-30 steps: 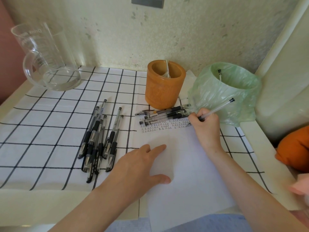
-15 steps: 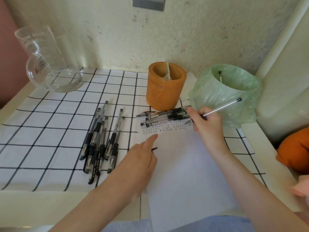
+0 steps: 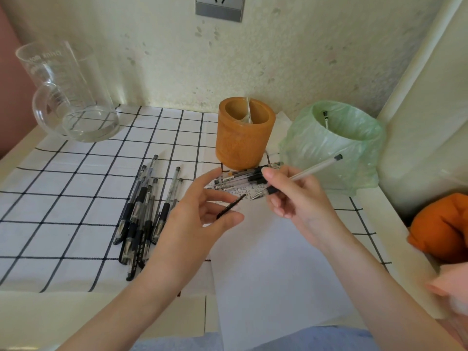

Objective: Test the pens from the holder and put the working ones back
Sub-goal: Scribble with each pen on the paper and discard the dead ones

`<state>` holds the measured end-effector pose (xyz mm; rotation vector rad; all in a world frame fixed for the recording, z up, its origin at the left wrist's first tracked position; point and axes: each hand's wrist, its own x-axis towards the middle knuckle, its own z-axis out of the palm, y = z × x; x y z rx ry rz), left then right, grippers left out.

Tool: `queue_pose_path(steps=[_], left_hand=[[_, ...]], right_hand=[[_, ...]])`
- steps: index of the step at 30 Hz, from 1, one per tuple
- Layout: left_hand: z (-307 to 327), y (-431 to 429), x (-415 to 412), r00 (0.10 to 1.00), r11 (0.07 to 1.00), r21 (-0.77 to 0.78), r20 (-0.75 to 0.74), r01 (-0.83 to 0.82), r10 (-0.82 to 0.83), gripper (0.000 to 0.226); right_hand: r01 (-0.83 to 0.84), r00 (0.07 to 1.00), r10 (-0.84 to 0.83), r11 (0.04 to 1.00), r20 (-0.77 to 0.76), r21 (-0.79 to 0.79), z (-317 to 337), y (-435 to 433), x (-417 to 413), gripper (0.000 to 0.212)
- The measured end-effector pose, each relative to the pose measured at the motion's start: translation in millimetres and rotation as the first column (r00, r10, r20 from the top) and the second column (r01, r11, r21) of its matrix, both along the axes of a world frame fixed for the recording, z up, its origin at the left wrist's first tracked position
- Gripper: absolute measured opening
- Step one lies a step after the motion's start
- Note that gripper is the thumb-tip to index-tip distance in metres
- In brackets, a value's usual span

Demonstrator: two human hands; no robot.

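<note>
My right hand [image 3: 296, 198] grips a clear pen [image 3: 314, 169] above the white paper [image 3: 273, 262], tip pointing left. My left hand [image 3: 202, 216] is raised beside it and holds a black pen cap [image 3: 231, 206] between thumb and fingers, close to the tip. An orange holder [image 3: 244, 138] stands behind, with one thin clear item inside. A few pens [image 3: 243, 177] lie on the paper's top edge by scribbled test marks. Several black-grip pens [image 3: 144, 214] lie in a pile on the checked cloth to the left.
A green-bagged bin [image 3: 331, 145] with one pen inside stands right of the holder. A glass jug [image 3: 68, 95] sits at the back left. An orange cloth [image 3: 443, 224] lies at the right edge. A wall with a socket [image 3: 219, 7] runs behind.
My right hand lifted the pen off the paper. My left hand left the paper, rose with the black cap and moved toward the pen tip.
</note>
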<state>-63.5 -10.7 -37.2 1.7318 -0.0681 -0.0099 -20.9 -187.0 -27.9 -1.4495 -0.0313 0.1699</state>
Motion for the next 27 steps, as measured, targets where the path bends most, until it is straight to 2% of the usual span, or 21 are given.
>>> queue_pose_path(steps=[5,9,11,13,16,22,27], left_hand=[[-2.4,-3.8,-0.8,1.000,1.000,-0.001,0.026,0.018,-0.018,0.066],[-3.9,-6.7,-1.8,0.999,0.998,0.056,0.047,0.018,-0.020,0.059],[-3.1,-5.8,-2.1,1.000,0.998,0.054,0.013,0.014,-0.015,0.040],[-1.1,-2.9,-1.6,0.999,0.997,0.066,-0.027,0.039,-0.037,0.011],[-2.8,-0.5,-2.1,0.998,0.987,0.150,-0.007,0.062,-0.062,0.021],[-3.9,-6.3,-4.1,0.996,0.982,0.178,0.063,0.058,-0.070,0.024],[-5.9,-10.1,-5.4,0.993,0.975,0.207,0.057,0.087,-0.100,0.025]], right_hand=[[-0.071,0.997,0.072,0.995,0.008,-0.065,-2.5,8.5,-6.9,0.029],[-0.195,0.981,0.195,0.977,-0.014,-0.084,-7.2,14.3,-8.1,0.023],[-0.241,0.970,0.242,0.969,0.003,-0.052,-7.1,14.7,-7.9,0.017],[-0.256,0.966,0.256,0.966,0.028,0.018,-6.6,13.3,-7.6,0.028],[-0.219,0.975,0.219,0.976,0.029,0.013,-4.9,10.1,-9.1,0.039],[-0.173,0.984,0.174,0.984,0.024,-0.026,-7.2,4.5,-14.2,0.033],[-0.179,0.983,0.181,0.983,0.036,-0.046,-5.0,1.3,-17.6,0.028]])
